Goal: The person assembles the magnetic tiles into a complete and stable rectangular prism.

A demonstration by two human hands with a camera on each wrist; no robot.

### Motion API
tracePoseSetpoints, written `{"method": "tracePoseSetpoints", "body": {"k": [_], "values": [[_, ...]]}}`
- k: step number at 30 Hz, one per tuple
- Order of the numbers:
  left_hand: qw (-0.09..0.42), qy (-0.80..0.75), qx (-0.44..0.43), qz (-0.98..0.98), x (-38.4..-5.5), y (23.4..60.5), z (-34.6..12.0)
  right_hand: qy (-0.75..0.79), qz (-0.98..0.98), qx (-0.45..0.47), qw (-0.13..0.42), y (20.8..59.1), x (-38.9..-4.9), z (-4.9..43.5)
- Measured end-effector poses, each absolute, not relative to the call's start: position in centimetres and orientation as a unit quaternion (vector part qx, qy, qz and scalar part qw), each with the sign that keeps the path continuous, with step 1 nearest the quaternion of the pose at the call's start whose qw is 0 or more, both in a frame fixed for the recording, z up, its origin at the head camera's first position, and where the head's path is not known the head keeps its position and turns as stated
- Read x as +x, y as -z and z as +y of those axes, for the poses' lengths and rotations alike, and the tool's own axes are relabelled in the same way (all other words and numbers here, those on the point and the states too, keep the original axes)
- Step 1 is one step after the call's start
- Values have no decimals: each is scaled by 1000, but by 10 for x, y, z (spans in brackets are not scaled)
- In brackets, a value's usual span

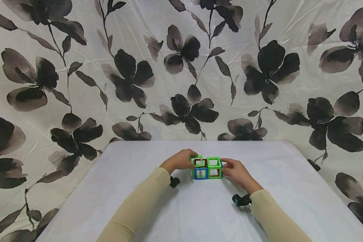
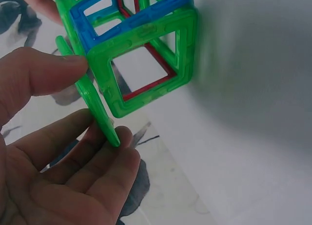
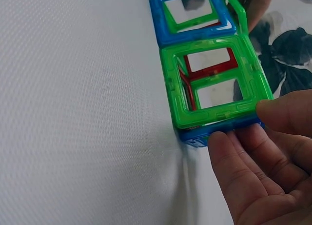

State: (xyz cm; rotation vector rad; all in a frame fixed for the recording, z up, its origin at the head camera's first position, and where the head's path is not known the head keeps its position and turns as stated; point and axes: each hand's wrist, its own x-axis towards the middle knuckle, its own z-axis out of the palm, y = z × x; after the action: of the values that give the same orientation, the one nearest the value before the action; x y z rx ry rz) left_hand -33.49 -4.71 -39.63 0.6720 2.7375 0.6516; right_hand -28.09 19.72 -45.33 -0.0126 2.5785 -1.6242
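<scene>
Two magnetic tile cubes (image 1: 214,167) stand side by side, built from green, blue and red square frames with open centres. My left hand (image 1: 181,160) pinches a loose-edged green square tile (image 2: 100,108) between thumb and fingers. That tile tilts at the top of the left cube, one edge close against it in the left wrist view. At the other end, my right hand (image 1: 237,172) holds the right cube, thumb at a green tile's corner and fingers against the blue side tile (image 3: 219,129). The left cube's front is a blue tile (image 1: 201,178).
A white-covered table (image 1: 199,211) spreads around the cubes. Behind it hangs a pale cloth (image 1: 157,20) printed with dark flowers. Small black wrist cameras sit below the left wrist (image 1: 174,182) and the right wrist (image 1: 241,200).
</scene>
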Motion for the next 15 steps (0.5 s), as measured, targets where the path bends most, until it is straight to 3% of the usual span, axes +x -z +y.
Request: {"method": "tracePoseSetpoints", "body": {"k": [15], "values": [[126,-207,244,939,-332,401,-36,539,841,-6,46,454,-281,197]]}}
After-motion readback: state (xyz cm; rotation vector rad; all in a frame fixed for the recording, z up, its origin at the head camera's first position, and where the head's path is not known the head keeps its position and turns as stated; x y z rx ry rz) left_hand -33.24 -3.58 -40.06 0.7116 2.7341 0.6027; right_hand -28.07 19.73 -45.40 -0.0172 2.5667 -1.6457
